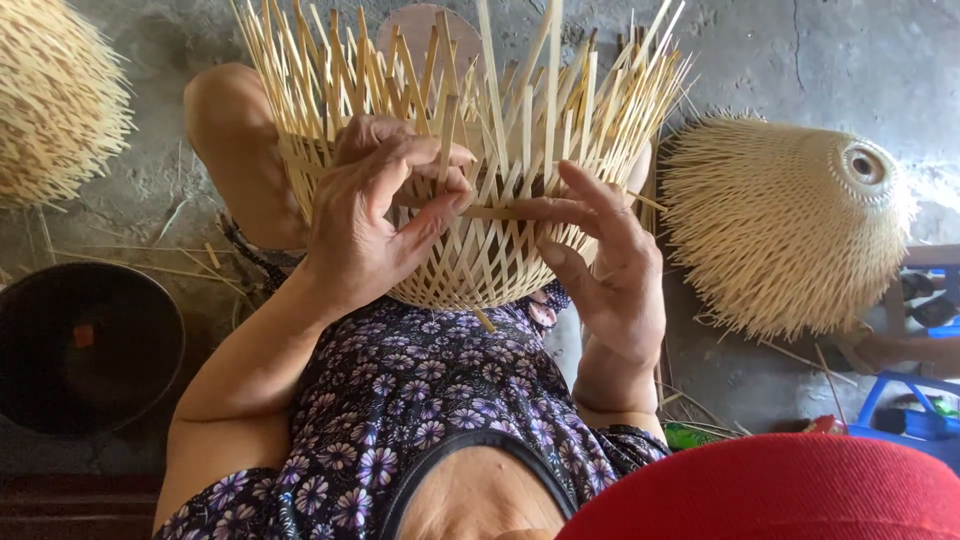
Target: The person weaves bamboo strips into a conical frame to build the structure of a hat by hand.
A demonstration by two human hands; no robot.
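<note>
Basket (470,250): half-woven bamboo, resting on the lap; mouth and loose strip ends point up and away, axis along the view.
Left hand (365,225): fingers pressed onto one upright strip at the rim.
Right hand (600,260): fingertips pinch a horizontal weaver (490,212).
Technique: hold uprights firm, slide weaver snug, level.

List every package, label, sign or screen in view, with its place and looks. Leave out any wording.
No signs or screens show.
Green packet: on the floor by the right hand's wrist, mostly hidden, glossy green.
Blue crate: lower right, blue plastic frame; contents too small to tell.
Orange patch: inside the dark bowl, left; possibly a label.
</note>
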